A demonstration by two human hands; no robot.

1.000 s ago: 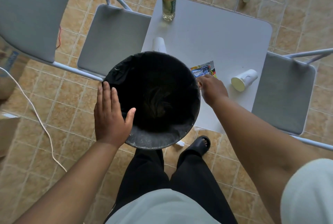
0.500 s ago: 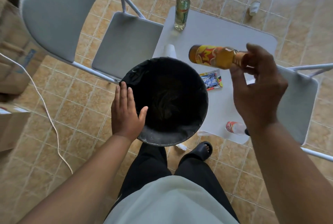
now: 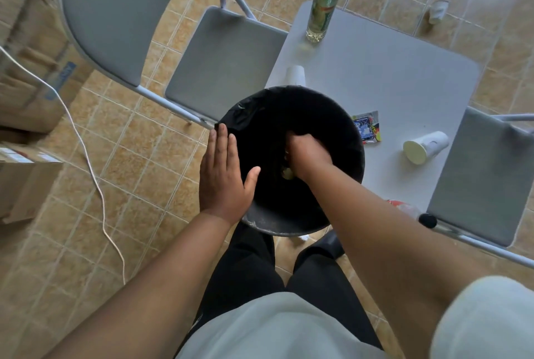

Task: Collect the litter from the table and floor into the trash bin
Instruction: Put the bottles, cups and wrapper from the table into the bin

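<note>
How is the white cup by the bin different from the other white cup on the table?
The cup by the bin looks like it stands upside down, closed end up; the other cup lies on its side. The first sits at the trash bin rim, partly hidden; the second lies in full view near the table's right edge, showing a yellowish round end. Both are white and still on the table.
</note>
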